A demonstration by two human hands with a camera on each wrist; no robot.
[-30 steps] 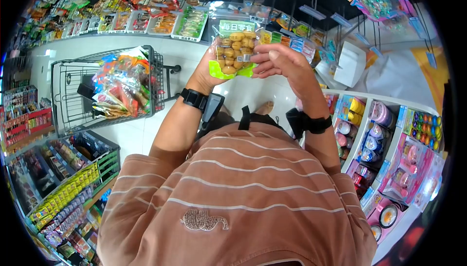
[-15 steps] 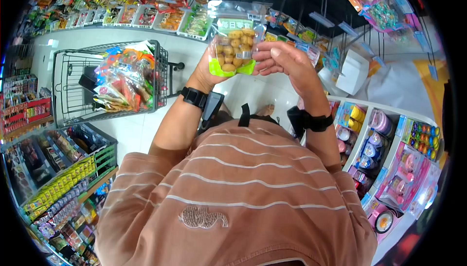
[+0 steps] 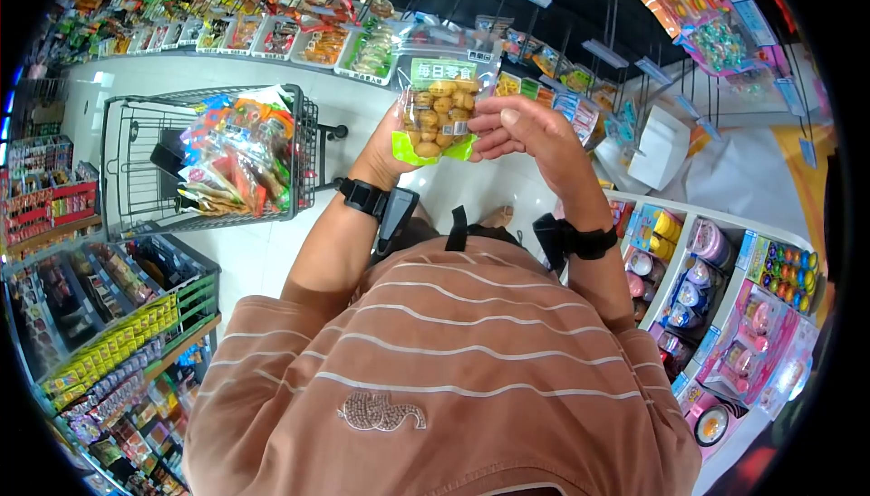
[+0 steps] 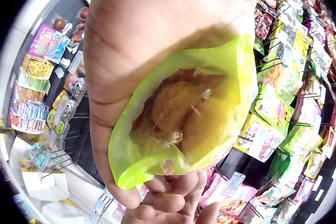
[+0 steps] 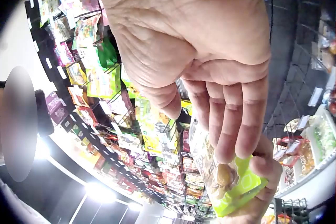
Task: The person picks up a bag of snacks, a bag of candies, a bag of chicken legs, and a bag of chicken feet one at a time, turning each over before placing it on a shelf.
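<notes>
A clear snack pouch (image 3: 439, 106) with a lime-green bottom, full of round brownish-yellow pieces, stands upright in front of the body. My left hand (image 3: 385, 142) grips its lower left side, with part of the hand hidden behind the pouch. In the left wrist view the green base (image 4: 239, 66) of the pouch lies against the palm, and the pieces show through its window. My right hand (image 3: 536, 133) is at the pouch's right edge, fingers extended side by side and fingertips right at the plastic. In the right wrist view those fingers (image 5: 231, 113) overlap the pouch.
A wire shopping cart (image 3: 136, 174) holding a pile of snack packets (image 3: 240, 151) stands to the left. Ahead runs a shelf with white trays (image 3: 362, 65) of packets under hanging hooks. Toy displays (image 3: 698, 287) stand on the right, and a crate rack (image 3: 118, 324) at lower left.
The pouch and both hands show a slight rise, then a drop in the head view, which shifts a little itself. My left hand keeps its grip; the right hand stays beside the pouch.
</notes>
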